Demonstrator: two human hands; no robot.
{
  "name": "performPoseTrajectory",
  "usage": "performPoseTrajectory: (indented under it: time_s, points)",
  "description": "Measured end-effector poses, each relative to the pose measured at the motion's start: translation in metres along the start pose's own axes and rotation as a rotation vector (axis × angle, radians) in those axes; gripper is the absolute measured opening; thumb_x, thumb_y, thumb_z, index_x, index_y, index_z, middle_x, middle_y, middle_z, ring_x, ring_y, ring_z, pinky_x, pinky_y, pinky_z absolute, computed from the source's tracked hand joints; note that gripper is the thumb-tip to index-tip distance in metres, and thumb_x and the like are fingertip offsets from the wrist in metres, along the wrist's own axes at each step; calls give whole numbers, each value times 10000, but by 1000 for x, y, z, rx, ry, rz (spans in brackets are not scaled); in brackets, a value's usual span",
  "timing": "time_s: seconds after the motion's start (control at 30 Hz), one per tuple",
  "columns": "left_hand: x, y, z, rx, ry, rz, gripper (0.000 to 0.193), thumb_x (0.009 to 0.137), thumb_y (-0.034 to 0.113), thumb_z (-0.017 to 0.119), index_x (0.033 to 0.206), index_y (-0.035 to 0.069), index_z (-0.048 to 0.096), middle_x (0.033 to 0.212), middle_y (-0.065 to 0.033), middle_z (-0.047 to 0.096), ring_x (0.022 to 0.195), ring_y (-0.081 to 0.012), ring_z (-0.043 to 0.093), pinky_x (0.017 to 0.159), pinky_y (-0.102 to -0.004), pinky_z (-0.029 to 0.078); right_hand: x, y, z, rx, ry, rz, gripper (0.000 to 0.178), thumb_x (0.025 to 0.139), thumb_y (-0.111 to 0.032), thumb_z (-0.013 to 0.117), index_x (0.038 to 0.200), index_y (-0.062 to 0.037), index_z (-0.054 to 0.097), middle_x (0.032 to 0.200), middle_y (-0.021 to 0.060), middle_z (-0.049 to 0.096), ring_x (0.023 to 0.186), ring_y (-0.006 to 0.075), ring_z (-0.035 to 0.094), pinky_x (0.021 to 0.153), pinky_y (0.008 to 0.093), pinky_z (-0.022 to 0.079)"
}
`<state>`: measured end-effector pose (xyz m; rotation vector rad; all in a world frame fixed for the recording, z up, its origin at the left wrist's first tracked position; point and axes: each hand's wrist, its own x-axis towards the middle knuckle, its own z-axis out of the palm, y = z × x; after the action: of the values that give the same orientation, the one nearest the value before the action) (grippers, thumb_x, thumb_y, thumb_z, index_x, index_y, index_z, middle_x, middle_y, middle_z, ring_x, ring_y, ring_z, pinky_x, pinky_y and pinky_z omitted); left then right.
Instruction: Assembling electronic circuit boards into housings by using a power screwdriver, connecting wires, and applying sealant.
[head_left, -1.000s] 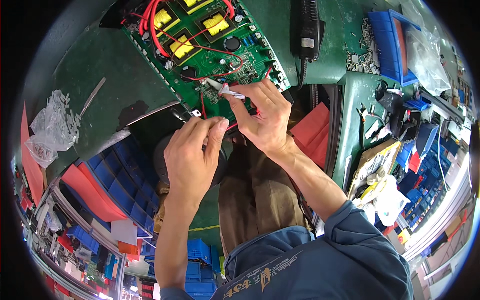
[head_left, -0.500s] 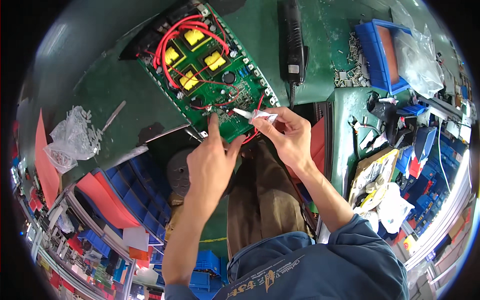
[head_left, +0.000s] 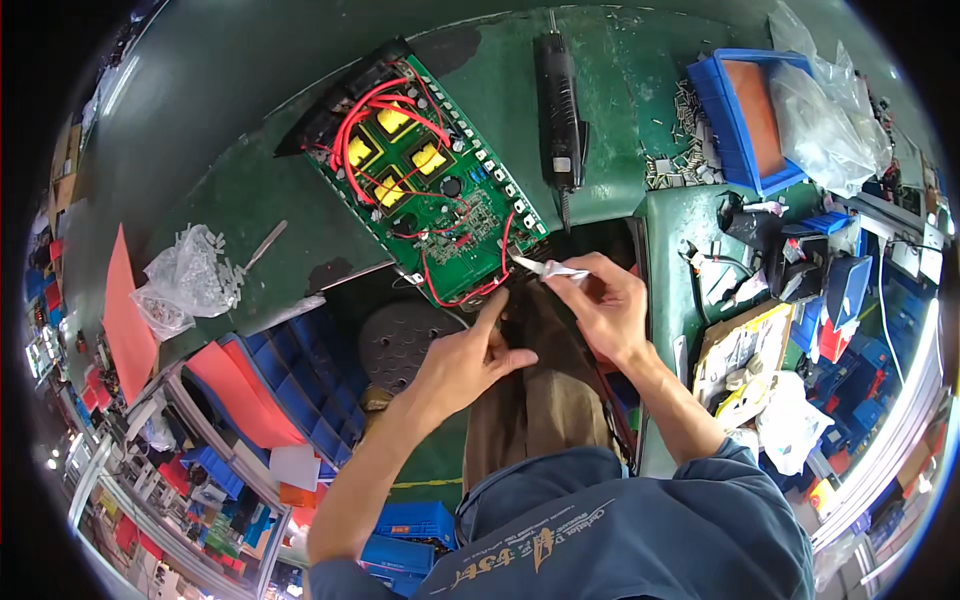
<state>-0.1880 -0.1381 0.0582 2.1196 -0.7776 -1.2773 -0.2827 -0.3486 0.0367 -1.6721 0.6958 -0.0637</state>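
The green circuit board (head_left: 440,262) lies component side up, turned aslant, with its far end leaning left. Four yellow-cored, dark-framed blocks (head_left: 428,158) fill its far half, and thick red wires (head_left: 345,150) arch along that half's left side. Black round capacitors (head_left: 452,186) stand about its middle. A thinner red wire (head_left: 505,247) bows around its near end. The small white tube (head_left: 566,272), crumpled at the body, is held just right of the board's near end, its slim nozzle (head_left: 528,264) aimed leftward at the edge; contact cannot be told.
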Motion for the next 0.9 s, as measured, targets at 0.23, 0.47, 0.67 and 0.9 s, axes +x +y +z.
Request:
performPoseTrajectory:
  time_s: [0.23, 0.47, 0.67, 0.9]
  points:
    - [-13, 28, -28, -1231, -209, 135, 1104, 757, 712, 768, 1505, -31, 438, 1023, -110, 667, 874, -181, 628, 794, -319, 520, -17, -6, -41, 108, 105, 131, 162, 923, -54, 770, 1052, 28, 714, 883, 19, 709, 765, 52, 605, 678, 213, 477]
    - [13, 57, -35, -1181, -180, 289, 748, 894, 688, 640, 1153, -12, 686, 941, -124, 661, 839, -228, 621, 772, -361, 503, -25, -25, -79, 374, 354, 175, 189, 951, -88, 732, 1125, -25, 693, 827, 6, 670, 669, 44, 547, 574, 214, 419]
    - [15, 87, -48, -845, 45, 87, 720, 1098, 522, 328, 900, -35, 739, 856, -104, 692, 817, -225, 655, 785, -360, 500, -17, 29, -164, 741, 533, 76, 161, 1017, -154, 645, 1142, -54, 644, 910, 26, 680, 697, 76, 544, 629, 226, 404]
    - [27, 122, -25, -652, 23, -21, 518, 1095, 389, 455, 1113, -54, 723, 879, -73, 702, 801, -139, 652, 763, -279, 512, -29, 50, -232, 396, 668, 126, 188, 1015, -270, 670, 1080, -95, 687, 911, -33, 707, 760, 39, 591, 660, 200, 428]
